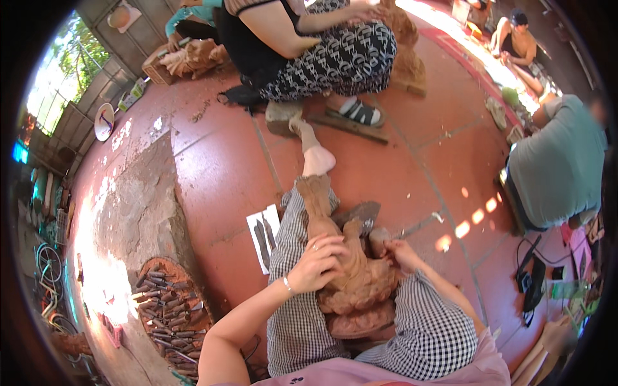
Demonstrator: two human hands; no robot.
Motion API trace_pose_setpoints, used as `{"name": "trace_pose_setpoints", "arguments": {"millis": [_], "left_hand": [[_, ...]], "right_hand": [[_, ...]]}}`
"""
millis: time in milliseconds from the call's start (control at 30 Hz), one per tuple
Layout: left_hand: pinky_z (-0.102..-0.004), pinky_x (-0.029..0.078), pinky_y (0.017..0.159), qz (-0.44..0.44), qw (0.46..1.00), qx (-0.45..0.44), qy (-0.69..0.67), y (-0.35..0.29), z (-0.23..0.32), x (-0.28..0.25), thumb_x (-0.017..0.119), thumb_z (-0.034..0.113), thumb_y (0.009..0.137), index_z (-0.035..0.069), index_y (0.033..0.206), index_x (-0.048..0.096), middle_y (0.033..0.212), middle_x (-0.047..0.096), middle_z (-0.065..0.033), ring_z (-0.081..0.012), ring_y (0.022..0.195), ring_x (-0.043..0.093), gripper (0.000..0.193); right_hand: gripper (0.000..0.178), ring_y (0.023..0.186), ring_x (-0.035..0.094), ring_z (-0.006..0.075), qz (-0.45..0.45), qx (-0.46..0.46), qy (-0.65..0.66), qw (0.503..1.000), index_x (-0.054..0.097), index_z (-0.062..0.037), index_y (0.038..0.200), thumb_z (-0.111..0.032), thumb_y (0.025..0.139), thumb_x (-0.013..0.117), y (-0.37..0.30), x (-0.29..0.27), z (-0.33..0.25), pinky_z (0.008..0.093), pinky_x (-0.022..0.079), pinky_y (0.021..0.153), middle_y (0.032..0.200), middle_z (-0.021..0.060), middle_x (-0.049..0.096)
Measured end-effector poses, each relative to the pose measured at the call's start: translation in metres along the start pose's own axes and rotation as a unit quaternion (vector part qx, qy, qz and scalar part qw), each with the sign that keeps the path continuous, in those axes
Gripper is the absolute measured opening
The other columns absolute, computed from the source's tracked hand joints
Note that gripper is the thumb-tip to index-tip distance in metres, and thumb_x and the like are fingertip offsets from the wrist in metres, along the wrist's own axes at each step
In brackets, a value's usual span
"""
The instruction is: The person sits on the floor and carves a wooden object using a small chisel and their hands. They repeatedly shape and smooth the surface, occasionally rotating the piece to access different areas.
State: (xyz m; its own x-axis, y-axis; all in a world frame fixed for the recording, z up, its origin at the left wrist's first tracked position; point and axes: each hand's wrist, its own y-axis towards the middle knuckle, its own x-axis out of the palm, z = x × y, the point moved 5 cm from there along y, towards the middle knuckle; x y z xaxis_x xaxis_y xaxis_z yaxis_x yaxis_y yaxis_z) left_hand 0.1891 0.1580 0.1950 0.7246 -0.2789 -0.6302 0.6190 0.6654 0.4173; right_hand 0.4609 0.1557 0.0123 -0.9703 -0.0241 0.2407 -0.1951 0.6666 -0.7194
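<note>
A reddish-brown carved wooden figure leans between my knees, its round base towards me and its slimmer part pointing away. My left hand, with a ring and a bracelet, lies over its left side, fingers bent and slightly apart, touching the wood. At its right side, my right hand is closed, fingertips drawn together against the carving. Whatever those fingertips may hold is too small to make out. A dark, flat-sided piece shows just beyond the carving.
Many carving tools fill a hollow at my left. Dark slim tools lie on white paper beside my left leg. Ahead sits a person in patterned trousers; another in a grey-green top sits at right. A bicycle stands far left.
</note>
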Motion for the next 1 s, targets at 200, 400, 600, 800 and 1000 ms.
{"name": "trace_pose_setpoints", "arguments": {"millis": [200, 400, 600, 800, 1000], "left_hand": [[-0.0515, 0.025, 0.114, -0.001, 1.0, -0.001, 0.006, -0.001, 0.003, 0.013, 0.077, 0.012, 0.08, 0.013, 0.081, 0.061, 0.115, 0.066, 0.001, -0.0255, 0.131, 0.051, 0.016], [-0.0543, 0.023, 0.118, 0.01, 1.0, 0.005, -0.003, 0.013, 0.009, 0.018, 0.072, 0.012, 0.084, 0.01, 0.086, 0.059, 0.115, 0.066, 0.0014, -0.0245, 0.132, 0.051, 0.014], [-0.0576, 0.024, 0.116, 0.061, 0.998, 0.012, -0.025, -0.024, -0.002, 0.021, 0.066, 0.017, 0.088, 0.014, 0.098, 0.066, 0.111, 0.068, -0.0001, -0.0228, 0.127, 0.054, 0.011], [-0.0509, 0.028, 0.108, 0.1, 0.985, 0.009, 0.14, -0.001, -0.015, 0.084, 0.069, 0.031, 0.08, 0.021, 0.084, 0.069, 0.088, 0.067, 0.0033, -0.0166, 0.1, 0.062, 0.011], [-0.0524, 0.028, 0.108, 0.044, 0.99, 0.102, 0.089, 0.015, -0.055, 0.083, 0.069, 0.037, 0.081, 0.027, 0.089, 0.074, 0.089, 0.071, 0.0102, -0.0115, 0.099, 0.063, 0.013]], "right_hand": [[0.025, 0.06, 0.058, 0.0104, 0.009, 0.006, -0.031, 0.999, 0.061, -0.0088, 0.089, -0.029, 0.103, 0.056, 0.003, -0.002, -0.002, 0.0243, 0.047, 0.052, 0.079, 0.003, 0.065], [0.027, 0.063, 0.059, 0.0116, 0.001, -0.015, -0.034, 0.999, 0.062, -0.0053, 0.091, -0.029, 0.103, 0.056, 0.019, -0.012, -0.011, 0.0257, 0.051, 0.058, 0.081, 0.005, 0.066], [0.021, 0.078, 0.063, 0.017, -0.01, -0.092, -0.074, 0.993, 0.068, -0.0003, 0.101, -0.02, 0.099, 0.061, 0.026, -0.002, 0.006, 0.0301, 0.053, 0.072, 0.088, 0.0066, 0.068], [0.017, 0.089, 0.066, 0.0167, -0.116, -0.095, -0.216, 0.965, 0.065, 0.001, 0.103, -0.011, 0.098, 0.055, 0.051, 0.022, 0.001, 0.0298, 0.056, 0.074, 0.1, 0.0093, 0.069], [0.016, 0.087, 0.065, 0.0156, -0.11, -0.082, -0.326, 0.935, 0.065, 0.0007, 0.101, -0.012, 0.096, 0.058, 0.068, 0.076, -0.007, 0.0293, 0.055, 0.073, 0.098, 0.0083, 0.069]]}}
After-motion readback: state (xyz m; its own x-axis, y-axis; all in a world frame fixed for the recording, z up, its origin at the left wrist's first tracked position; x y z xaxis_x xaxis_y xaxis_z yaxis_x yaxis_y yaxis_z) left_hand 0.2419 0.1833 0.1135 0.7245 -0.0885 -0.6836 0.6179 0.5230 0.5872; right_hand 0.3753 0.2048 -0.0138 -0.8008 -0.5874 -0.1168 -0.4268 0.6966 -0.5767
